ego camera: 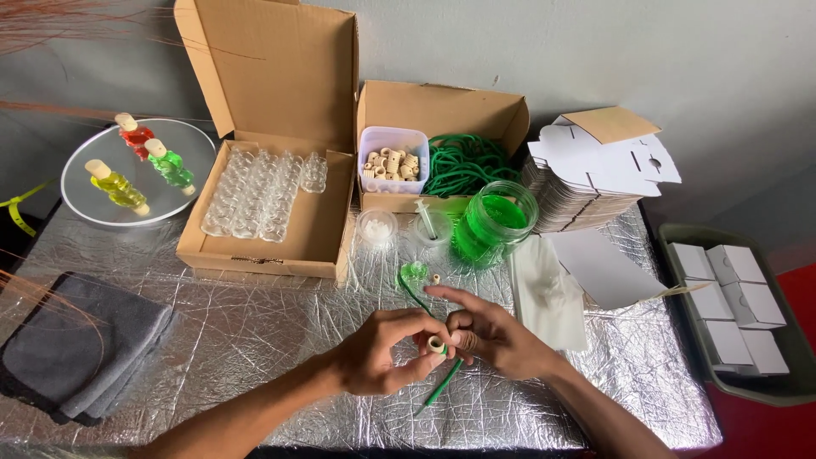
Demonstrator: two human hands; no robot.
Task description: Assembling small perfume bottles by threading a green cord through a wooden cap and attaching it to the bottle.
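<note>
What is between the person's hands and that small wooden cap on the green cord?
Nothing visible: both hands, left hand and right hand, already pinch the wooden cap threaded on the green cord, above the foil-covered table.

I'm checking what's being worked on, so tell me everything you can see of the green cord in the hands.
The green cord is thin, smooth and bright green, likely plastic or rubber. It runs slantwise from a small green-filled bottle on the foil-covered table, passes between both hands, and its free end lies on the foil below them. The left hand and right hand pinch it where a small pale ring-shaped cap sits on it.
</note>
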